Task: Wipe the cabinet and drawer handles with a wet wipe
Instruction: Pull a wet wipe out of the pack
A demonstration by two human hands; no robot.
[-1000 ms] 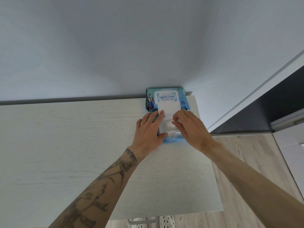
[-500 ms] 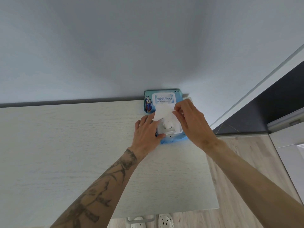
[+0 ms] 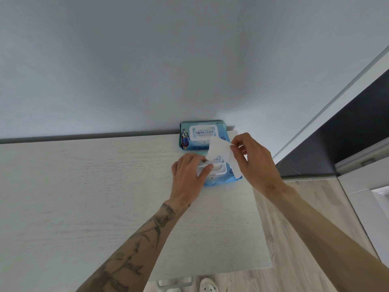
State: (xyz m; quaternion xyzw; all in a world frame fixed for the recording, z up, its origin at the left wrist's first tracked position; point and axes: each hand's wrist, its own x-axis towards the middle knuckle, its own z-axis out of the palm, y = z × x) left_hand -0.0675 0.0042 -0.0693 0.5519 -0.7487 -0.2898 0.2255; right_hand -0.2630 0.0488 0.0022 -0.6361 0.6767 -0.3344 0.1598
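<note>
Your right hand (image 3: 252,163) pinches the white wet wipe (image 3: 221,152), hanging just above the blue plastic pack (image 3: 216,182); your left hand (image 3: 187,178) grips its white lid (image 3: 220,167).

Soft, even daylight, no glare; faint shadows; wide-angle bending at edges; slight softness overall.

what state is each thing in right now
near wipe pack: lid not shut
far wipe pack: lid shut
wet wipe: pulled up from the near wipe pack, partly unfolded
left hand: holds the near wipe pack's lid
right hand: pinches the wet wipe
</note>
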